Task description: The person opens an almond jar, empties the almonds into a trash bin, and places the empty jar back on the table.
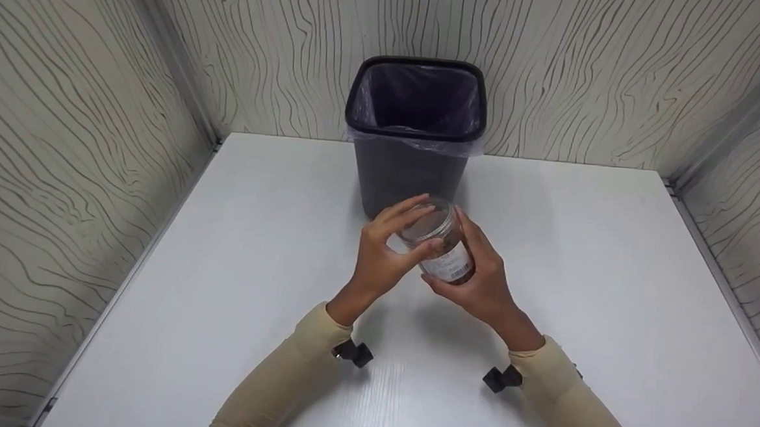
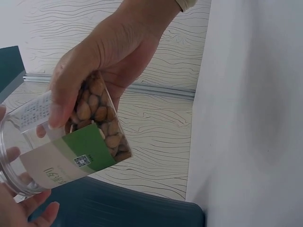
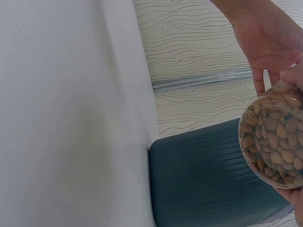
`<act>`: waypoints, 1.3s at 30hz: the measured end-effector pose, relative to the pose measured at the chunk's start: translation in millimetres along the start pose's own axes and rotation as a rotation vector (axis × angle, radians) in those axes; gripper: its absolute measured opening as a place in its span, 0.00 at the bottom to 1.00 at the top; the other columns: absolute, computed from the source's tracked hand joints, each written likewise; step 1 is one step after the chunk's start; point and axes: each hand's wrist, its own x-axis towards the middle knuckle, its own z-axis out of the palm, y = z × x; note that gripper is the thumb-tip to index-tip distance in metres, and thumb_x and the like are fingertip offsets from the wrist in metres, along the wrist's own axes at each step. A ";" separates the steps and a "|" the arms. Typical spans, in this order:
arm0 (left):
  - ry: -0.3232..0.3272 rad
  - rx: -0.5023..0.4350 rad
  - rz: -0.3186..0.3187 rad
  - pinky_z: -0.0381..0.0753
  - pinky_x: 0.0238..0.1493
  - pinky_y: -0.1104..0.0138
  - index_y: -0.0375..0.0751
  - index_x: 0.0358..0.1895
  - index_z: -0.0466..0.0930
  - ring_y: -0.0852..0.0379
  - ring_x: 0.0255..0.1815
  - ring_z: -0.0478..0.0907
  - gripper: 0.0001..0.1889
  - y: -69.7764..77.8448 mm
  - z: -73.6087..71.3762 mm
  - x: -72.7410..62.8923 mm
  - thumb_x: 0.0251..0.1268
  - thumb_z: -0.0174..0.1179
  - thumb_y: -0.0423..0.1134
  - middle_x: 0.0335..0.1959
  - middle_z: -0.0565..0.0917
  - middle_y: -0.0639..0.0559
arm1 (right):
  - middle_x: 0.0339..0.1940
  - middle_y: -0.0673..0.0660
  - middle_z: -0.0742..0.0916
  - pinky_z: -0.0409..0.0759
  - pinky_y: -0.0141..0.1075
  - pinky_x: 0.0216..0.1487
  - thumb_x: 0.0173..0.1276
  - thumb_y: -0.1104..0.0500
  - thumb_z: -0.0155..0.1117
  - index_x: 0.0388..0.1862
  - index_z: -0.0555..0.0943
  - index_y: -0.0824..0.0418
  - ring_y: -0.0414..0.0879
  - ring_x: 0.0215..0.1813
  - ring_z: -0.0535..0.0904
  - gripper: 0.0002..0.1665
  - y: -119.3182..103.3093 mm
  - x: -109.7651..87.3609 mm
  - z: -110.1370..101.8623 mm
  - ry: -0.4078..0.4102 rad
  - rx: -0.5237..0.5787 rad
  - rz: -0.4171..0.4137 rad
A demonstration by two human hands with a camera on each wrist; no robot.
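A clear plastic jar [image 1: 449,264] of almonds, tilted, is held in the air between both hands. In the left wrist view the jar [image 2: 75,158] shows a green and white label, with almonds filling its lower part. My right hand [image 1: 486,274] grips the lower body, thumb on one side and fingers on the other. My left hand [image 1: 381,252] holds the mouth end, its thumb and fingers around the rim. I cannot tell whether a clear lid sits on it. The right wrist view shows the jar's round base [image 3: 274,142], almonds visible through it.
A dark bin [image 1: 411,169] with a clear liner stands on the white table [image 1: 254,252], just beyond the hands and against the back wall. Wood-patterned panels [image 1: 284,52] enclose the table at the back and both sides.
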 end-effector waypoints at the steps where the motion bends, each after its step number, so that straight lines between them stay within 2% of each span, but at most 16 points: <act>1: -0.005 -0.009 0.001 0.74 0.66 0.55 0.30 0.56 0.84 0.39 0.65 0.77 0.23 3.1 -1.3 0.8 0.56 0.75 0.30 0.61 0.81 0.33 | 0.73 0.61 0.74 0.73 0.33 0.66 0.45 0.61 0.87 0.80 0.59 0.66 0.53 0.66 0.76 0.66 0.1 0.3 -0.2 -0.003 0.003 -0.003; 5: -0.036 -0.059 -0.004 0.74 0.66 0.54 0.29 0.57 0.83 0.39 0.66 0.76 0.23 11.4 -6.2 3.7 0.57 0.74 0.30 0.62 0.80 0.32 | 0.73 0.59 0.74 0.73 0.32 0.65 0.46 0.59 0.87 0.81 0.58 0.65 0.52 0.65 0.76 0.67 0.3 0.6 -0.8 -0.015 0.007 -0.008; 9: -0.072 -0.127 -0.019 0.73 0.67 0.54 0.27 0.58 0.81 0.36 0.67 0.74 0.23 11.4 -9.4 5.8 0.57 0.72 0.26 0.63 0.78 0.30 | 0.73 0.58 0.74 0.73 0.33 0.66 0.45 0.59 0.87 0.81 0.58 0.64 0.52 0.65 0.76 0.67 0.4 0.5 -0.6 -0.020 0.010 -0.008; 13: -0.092 -0.162 -0.020 0.71 0.69 0.53 0.27 0.58 0.81 0.37 0.68 0.74 0.22 9.3 -11.7 7.0 0.60 0.72 0.29 0.64 0.78 0.30 | 0.73 0.60 0.74 0.72 0.34 0.67 0.45 0.60 0.87 0.81 0.58 0.65 0.53 0.66 0.76 0.67 -0.5 0.6 -0.5 -0.019 0.015 -0.006; 18: -0.102 -0.178 -0.019 0.70 0.70 0.52 0.26 0.57 0.81 0.39 0.69 0.73 0.21 8.9 -13.0 8.1 0.64 0.71 0.34 0.64 0.78 0.31 | 0.72 0.61 0.74 0.72 0.35 0.67 0.44 0.62 0.88 0.79 0.59 0.67 0.52 0.65 0.75 0.66 -2.9 0.2 -0.1 -0.014 0.017 0.013; 25: -0.102 -0.194 -0.022 0.70 0.70 0.53 0.27 0.57 0.82 0.39 0.68 0.74 0.20 7.9 -12.8 7.3 0.62 0.71 0.30 0.64 0.78 0.30 | 0.72 0.61 0.74 0.73 0.34 0.66 0.46 0.61 0.87 0.80 0.59 0.67 0.52 0.65 0.76 0.65 -5.1 0.7 -0.1 -0.013 0.023 0.000; 31: -0.095 -0.192 -0.026 0.70 0.70 0.53 0.27 0.57 0.82 0.40 0.68 0.74 0.20 7.4 -12.4 6.9 0.63 0.71 0.31 0.64 0.78 0.31 | 0.73 0.59 0.74 0.73 0.33 0.66 0.45 0.60 0.87 0.80 0.59 0.66 0.52 0.65 0.76 0.66 -2.0 -0.1 0.0 -0.014 0.019 -0.012; 36: -0.092 -0.182 -0.007 0.70 0.70 0.53 0.34 0.60 0.82 0.46 0.69 0.74 0.22 -17.1 -6.6 1.8 0.66 0.71 0.40 0.66 0.79 0.40 | 0.72 0.61 0.74 0.73 0.34 0.66 0.44 0.61 0.88 0.79 0.60 0.67 0.53 0.65 0.76 0.66 -2.6 -0.6 0.1 -0.014 0.026 0.015; 38: -0.090 -0.173 -0.005 0.70 0.70 0.53 0.35 0.61 0.82 0.47 0.70 0.74 0.23 -24.1 -4.7 0.1 0.65 0.71 0.41 0.67 0.79 0.42 | 0.71 0.62 0.75 0.73 0.34 0.66 0.43 0.63 0.88 0.78 0.61 0.68 0.53 0.65 0.76 0.65 -3.6 -0.5 0.2 -0.011 0.022 0.024; 39: -0.089 -0.167 -0.008 0.70 0.70 0.53 0.34 0.60 0.82 0.46 0.70 0.74 0.22 -21.6 -5.0 0.4 0.65 0.71 0.38 0.67 0.79 0.40 | 0.71 0.62 0.75 0.72 0.34 0.66 0.42 0.63 0.88 0.78 0.61 0.69 0.53 0.65 0.76 0.66 -3.7 -0.3 0.2 -0.011 0.022 0.023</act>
